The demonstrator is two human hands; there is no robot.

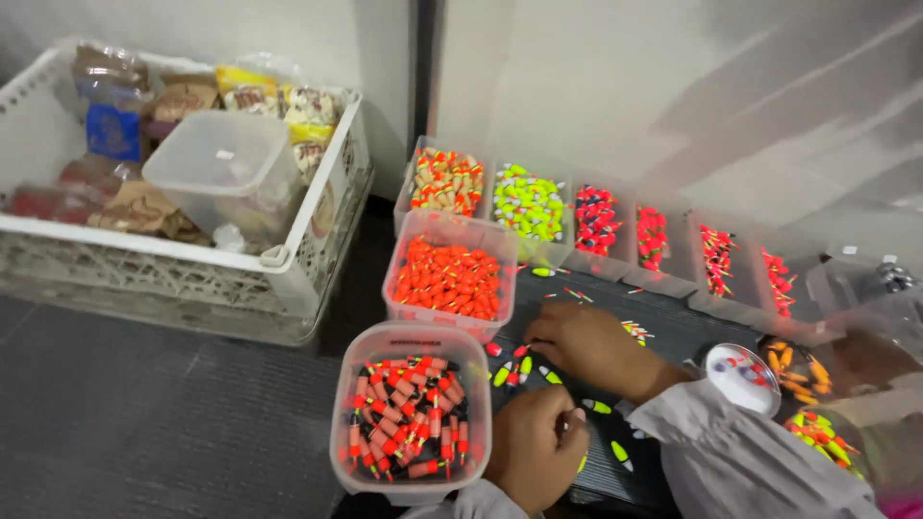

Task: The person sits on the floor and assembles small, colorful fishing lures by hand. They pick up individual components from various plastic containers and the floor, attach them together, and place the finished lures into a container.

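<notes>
While both hands (567,384) hover, floats (524,368) lie scattered, pointing variously.

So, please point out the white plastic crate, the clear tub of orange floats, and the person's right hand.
white plastic crate (288,252), head view, front rim.
clear tub of orange floats (448,277), head view, floats inside.
right hand (588,344), head view, back of hand.

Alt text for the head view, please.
Two bare hands, left hand and right hand, sort small bright fishing floats on a dark mat, beside clear tubs of orange and red floats and a white crate.
</notes>
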